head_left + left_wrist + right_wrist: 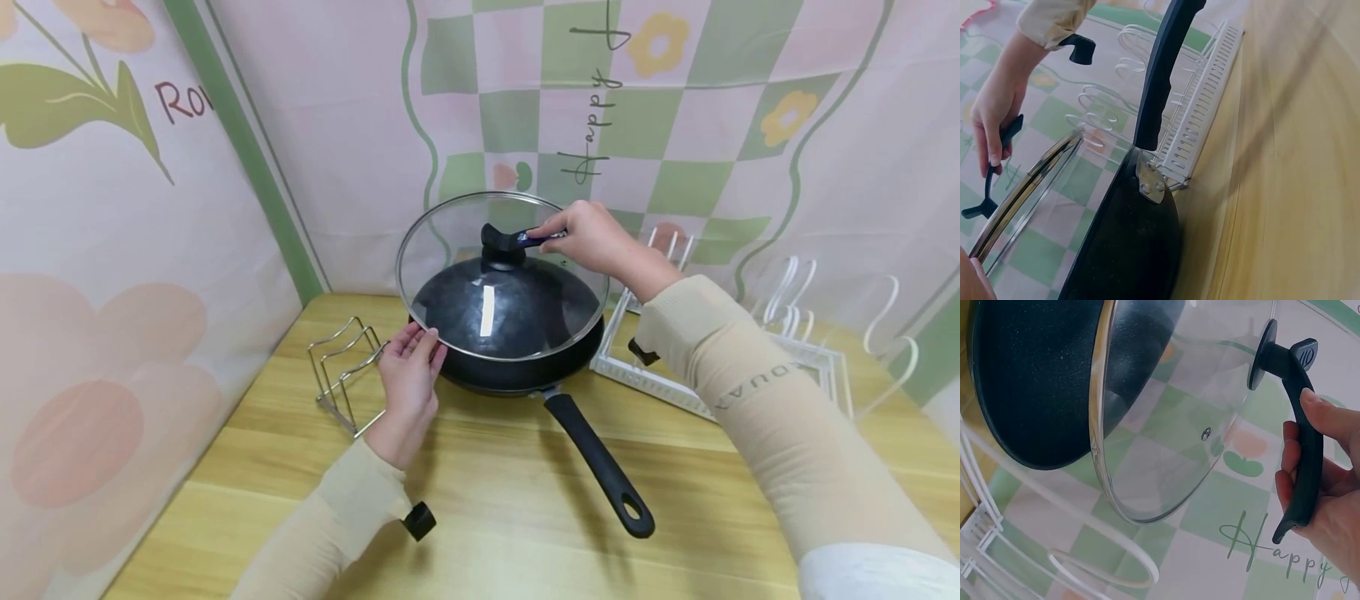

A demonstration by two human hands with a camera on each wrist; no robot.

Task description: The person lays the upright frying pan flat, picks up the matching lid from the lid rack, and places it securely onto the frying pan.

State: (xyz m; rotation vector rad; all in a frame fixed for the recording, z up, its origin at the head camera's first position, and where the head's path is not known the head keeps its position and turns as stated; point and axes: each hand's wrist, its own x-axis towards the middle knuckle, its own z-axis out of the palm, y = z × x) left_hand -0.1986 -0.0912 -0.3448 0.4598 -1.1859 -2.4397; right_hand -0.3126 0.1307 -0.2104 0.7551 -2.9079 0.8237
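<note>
A round glass lid (488,310) with a metal rim is tilted above a black frying pan (517,377) on the table. My right hand (598,237) grips the lid's long black handle (1307,456), thumb on one side and fingers on the other. At the lid's near left edge, my left hand (408,371) pinches the rim between thumb and fingers. Only a bit of that hand shows in the left wrist view. A gap separates the lid from the pan (1129,244) there. The pan's handle (600,467) points toward the near right.
Left of the pan stands a small wire rack (341,367), close to my left hand. A white rack (675,387) with curved prongs stands to the right, partly behind my right sleeve. The wooden table (480,500) meets a patterned cloth (345,167) at the back.
</note>
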